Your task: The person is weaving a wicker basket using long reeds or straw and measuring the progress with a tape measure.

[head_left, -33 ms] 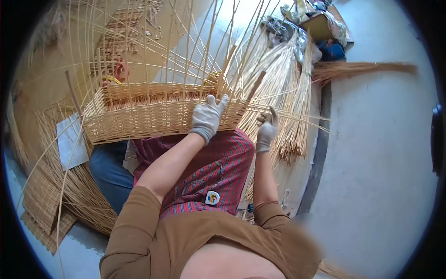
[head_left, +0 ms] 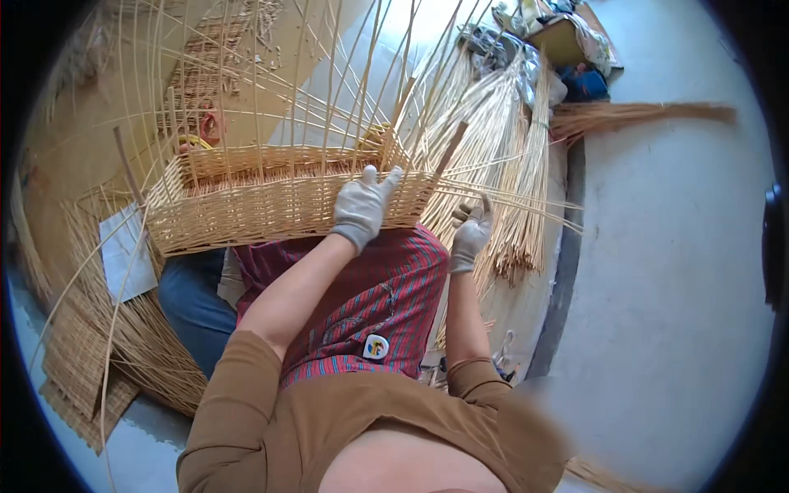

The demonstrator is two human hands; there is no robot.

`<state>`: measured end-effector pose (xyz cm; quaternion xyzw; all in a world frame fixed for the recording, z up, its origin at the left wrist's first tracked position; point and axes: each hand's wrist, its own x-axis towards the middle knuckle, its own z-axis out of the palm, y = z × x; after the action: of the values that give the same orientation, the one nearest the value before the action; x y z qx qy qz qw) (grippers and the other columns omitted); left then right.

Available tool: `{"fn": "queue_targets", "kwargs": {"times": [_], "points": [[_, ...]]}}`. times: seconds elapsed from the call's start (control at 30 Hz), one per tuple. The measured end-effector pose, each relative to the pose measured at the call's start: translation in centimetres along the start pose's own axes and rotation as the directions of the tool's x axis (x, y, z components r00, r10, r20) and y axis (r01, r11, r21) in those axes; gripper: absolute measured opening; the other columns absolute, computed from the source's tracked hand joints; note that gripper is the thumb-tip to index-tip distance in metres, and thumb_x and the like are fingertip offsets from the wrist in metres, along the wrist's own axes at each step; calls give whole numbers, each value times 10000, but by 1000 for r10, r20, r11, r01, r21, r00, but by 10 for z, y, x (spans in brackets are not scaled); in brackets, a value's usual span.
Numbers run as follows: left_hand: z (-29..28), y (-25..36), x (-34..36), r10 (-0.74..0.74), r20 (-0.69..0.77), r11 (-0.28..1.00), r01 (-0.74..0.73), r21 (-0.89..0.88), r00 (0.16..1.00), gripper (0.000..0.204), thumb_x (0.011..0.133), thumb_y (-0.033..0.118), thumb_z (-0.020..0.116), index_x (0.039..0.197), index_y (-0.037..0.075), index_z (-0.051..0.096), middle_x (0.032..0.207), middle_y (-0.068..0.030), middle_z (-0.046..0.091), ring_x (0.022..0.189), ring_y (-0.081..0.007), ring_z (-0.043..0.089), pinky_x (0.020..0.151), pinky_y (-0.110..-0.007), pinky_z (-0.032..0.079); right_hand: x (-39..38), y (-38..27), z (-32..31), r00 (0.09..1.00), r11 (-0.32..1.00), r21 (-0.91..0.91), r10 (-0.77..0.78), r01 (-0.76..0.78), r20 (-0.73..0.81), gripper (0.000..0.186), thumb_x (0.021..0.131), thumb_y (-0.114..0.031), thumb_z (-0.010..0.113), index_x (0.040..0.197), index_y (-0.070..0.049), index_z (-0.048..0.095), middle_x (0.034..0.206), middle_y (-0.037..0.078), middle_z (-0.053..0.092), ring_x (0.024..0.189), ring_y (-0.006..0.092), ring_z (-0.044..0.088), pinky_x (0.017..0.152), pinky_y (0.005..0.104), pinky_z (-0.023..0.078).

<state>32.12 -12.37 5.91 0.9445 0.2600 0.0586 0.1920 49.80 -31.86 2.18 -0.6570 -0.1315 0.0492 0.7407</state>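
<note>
A half-woven wicker basket (head_left: 246, 205) lies across my lap, its bare upright stakes (head_left: 271, 74) fanning away from me. My gloved left hand (head_left: 362, 209) grips the near wall at the basket's right end, with fingers hooked over the rim. Just right of that corner, my gloved right hand (head_left: 471, 230) curls around a few thin willow rods (head_left: 526, 201) that run out to the right. A red striped apron (head_left: 370, 296) covers my lap under the basket.
A thick bundle of willow rods (head_left: 509, 156) lies on the floor to the right of the basket. Woven mats (head_left: 82, 361) and a white sheet (head_left: 127, 255) lie at left. A loose brush-like bundle (head_left: 641, 115) and a cluttered box (head_left: 567, 37) sit at the far right on grey floor (head_left: 674, 312).
</note>
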Motion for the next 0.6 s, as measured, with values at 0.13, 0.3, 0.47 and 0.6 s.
{"fn": "queue_targets", "kwargs": {"times": [0.13,0.3,0.47,0.6], "points": [[-11,-88,-84,-174,-405,766,-134,-628,898,462,828,69,697,1258,203,595,1208,-79,559,1049,-259,605,891,-371,518,-68,-19,81,992,985,-116,127,-124,22,310,1039,-135,459,1346,-131,501,868,66,654,662,96,610,524,208,475],[-32,-219,-155,-660,-715,690,562,-456,230,408,828,263,754,1154,80,590,1105,-140,603,1062,-293,578,922,-392,456,-121,-18,184,816,983,-130,180,-129,550,227,1032,-153,491,1215,-99,615,869,29,664,689,71,598,580,200,463],[-49,-340,-218,-833,-464,513,105,-852,302,340,972,334,582,1039,18,687,901,-114,690,908,-223,638,841,-332,484,-254,-63,306,376,972,-23,113,-235,920,459,821,187,470,1183,-50,625,978,31,645,831,104,596,753,249,511],[-28,-313,-222,-923,-385,280,-648,-708,21,355,933,316,638,1181,64,660,1006,-84,685,946,-240,624,909,-366,454,-331,-126,373,-18,705,387,-469,594,883,486,887,-155,585,1364,-226,525,1171,105,644,1002,356,646,929,448,493]]}}
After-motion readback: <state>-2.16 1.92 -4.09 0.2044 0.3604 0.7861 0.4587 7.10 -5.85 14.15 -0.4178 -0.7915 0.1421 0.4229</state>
